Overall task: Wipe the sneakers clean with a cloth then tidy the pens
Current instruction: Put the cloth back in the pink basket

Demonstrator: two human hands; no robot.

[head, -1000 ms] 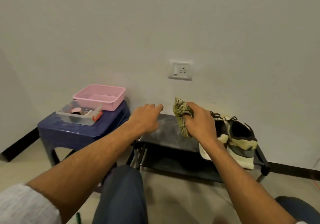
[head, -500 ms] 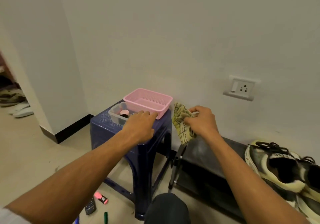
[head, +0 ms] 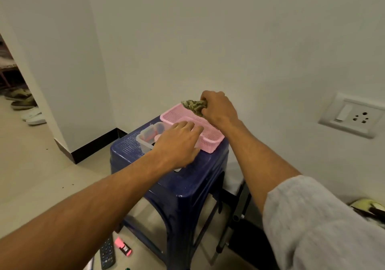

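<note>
Grips bunched cloth (head: 193,105) w/ R hand (head: 218,109), fingers clenched round it, above far rim of pink basket (head: 210,142). Holds L hand (head: 177,142) released, fingers loose & spread, grasping nothing, over clear box (head: 145,141); contact w/ box unclear. Sees basket & box side by side atop blue stool (head: 177,186). Sees one sneaker (head: 368,207) at right edge, well apart from stool. Sees pink highlighter (head: 123,246) beside remote (head: 107,253) on floor, near-left of stool.
</note>
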